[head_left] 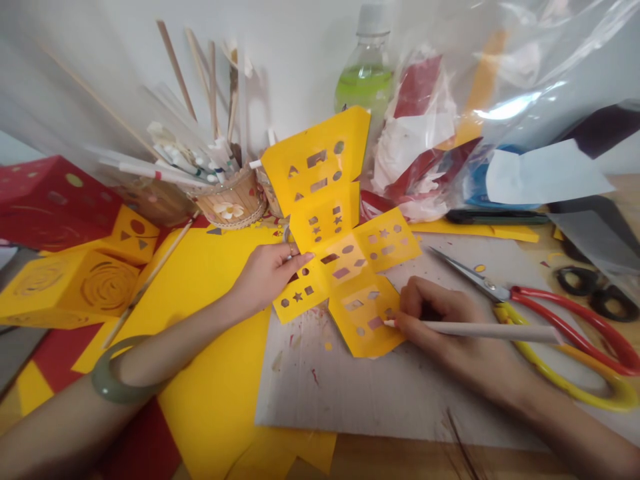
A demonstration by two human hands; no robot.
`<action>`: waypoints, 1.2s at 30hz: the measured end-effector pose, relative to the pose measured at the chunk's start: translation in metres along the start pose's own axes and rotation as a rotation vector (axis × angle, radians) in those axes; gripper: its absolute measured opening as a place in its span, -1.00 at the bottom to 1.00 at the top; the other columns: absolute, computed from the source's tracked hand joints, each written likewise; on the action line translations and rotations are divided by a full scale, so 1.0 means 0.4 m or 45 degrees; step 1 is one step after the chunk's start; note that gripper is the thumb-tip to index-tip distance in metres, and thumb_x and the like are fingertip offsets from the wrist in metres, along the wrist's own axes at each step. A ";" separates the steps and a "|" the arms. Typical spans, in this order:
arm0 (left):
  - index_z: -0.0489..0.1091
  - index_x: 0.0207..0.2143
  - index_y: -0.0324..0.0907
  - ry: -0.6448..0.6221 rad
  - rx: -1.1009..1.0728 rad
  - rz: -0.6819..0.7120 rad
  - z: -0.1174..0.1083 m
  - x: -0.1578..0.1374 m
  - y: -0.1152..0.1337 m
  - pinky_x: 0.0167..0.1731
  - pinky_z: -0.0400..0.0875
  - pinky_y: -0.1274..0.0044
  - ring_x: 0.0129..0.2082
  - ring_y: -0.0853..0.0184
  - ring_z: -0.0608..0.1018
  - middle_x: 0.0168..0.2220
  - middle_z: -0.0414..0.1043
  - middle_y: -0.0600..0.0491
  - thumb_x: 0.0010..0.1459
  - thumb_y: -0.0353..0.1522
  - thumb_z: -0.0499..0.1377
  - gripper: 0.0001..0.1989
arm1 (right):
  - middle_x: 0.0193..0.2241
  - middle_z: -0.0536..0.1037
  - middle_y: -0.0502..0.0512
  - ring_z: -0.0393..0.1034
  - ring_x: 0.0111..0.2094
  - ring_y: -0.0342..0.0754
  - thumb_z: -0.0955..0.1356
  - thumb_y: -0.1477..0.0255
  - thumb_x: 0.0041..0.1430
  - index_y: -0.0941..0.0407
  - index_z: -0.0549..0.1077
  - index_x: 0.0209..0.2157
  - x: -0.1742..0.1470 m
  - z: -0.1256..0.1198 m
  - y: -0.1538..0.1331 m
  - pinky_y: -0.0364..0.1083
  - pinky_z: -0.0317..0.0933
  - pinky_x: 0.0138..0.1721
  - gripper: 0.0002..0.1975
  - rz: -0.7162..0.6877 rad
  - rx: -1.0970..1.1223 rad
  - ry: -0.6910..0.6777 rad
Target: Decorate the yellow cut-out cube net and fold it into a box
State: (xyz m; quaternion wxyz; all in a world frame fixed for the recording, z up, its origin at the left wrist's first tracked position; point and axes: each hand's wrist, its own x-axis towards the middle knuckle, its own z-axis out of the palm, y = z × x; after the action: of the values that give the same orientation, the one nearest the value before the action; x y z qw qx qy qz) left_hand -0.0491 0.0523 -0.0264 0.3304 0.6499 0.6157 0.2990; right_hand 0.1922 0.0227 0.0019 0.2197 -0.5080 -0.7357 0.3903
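Your left hand [267,273] lies flat on the yellow card [340,253], fingers stretched out and pressing its left flap down; the grip there is released, nothing is clasped. Your right hand [450,327] is clenched around a white knife [480,329], held like a pen, with its tip touching the card's lower flap just beside a small cut-out. The card is a cross-shaped sheet pierced with little stars, ovals and rectangles. Its middle and lower flaps rest on the grey mat [380,393], while its top flap stands tilted up toward the wall.

A green bangle [117,373] sits on your left forearm. Just right of your right hand lie scissors [550,307] with red and yellow handles, blades pointing toward the card. Behind the card stands a bottle [367,73] of green liquid, and left of it a cup [233,197] full of pens and sticks. Yellow boxes [70,283] with cut patterns sit at the far left of the surface, near a red box [47,200]. A clear bag [500,113] of paper scraps fills the upper right.
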 end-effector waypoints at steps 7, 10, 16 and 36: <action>0.20 -0.67 -0.21 0.006 0.012 0.000 0.000 0.000 -0.003 -0.67 0.03 0.64 -0.66 0.48 0.18 -0.70 0.12 0.18 0.03 -0.15 0.08 -0.63 | -0.69 0.18 -0.10 0.04 -0.62 -0.20 0.29 0.44 0.00 0.08 0.09 -0.65 0.003 0.001 -0.010 -0.20 -0.04 -0.65 -0.72 0.044 -0.006 0.019; 0.18 -0.67 -0.21 0.008 0.041 -0.006 0.000 0.000 -0.002 -0.67 0.03 0.64 -0.66 0.48 0.18 -0.71 0.11 0.18 0.03 -0.15 0.08 -0.63 | -0.67 0.21 -0.09 0.06 -0.61 -0.20 0.29 0.45 0.02 0.09 0.11 -0.64 0.002 0.004 -0.010 -0.20 -0.01 -0.63 -0.74 0.027 0.000 -0.015; 0.22 -0.66 -0.21 0.011 0.051 -0.007 -0.001 -0.001 0.002 -0.66 0.06 0.63 -0.65 0.46 0.22 -0.70 0.14 0.16 0.04 -0.15 0.06 -0.64 | -0.67 0.21 -0.10 0.06 -0.61 -0.21 0.27 0.51 0.04 0.09 0.13 -0.62 -0.001 0.008 -0.001 -0.21 -0.04 -0.64 -0.76 -0.027 -0.011 -0.071; 0.23 -0.64 -0.22 -0.005 -0.055 -0.012 0.000 -0.002 -0.004 -0.68 0.06 0.65 -0.66 0.49 0.19 -0.68 0.14 0.17 0.04 -0.17 0.08 -0.65 | -0.65 0.15 -0.12 -0.01 -0.58 -0.19 0.31 0.44 0.06 0.09 0.10 -0.63 0.007 -0.006 0.028 -0.17 -0.07 -0.59 -0.69 0.118 0.647 0.252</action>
State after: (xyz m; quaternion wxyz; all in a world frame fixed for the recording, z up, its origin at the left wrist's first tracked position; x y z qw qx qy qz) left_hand -0.0501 0.0514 -0.0279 0.3471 0.6401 0.6115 0.3095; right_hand 0.1993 0.0282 -0.0060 0.3928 -0.5056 -0.5651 0.5204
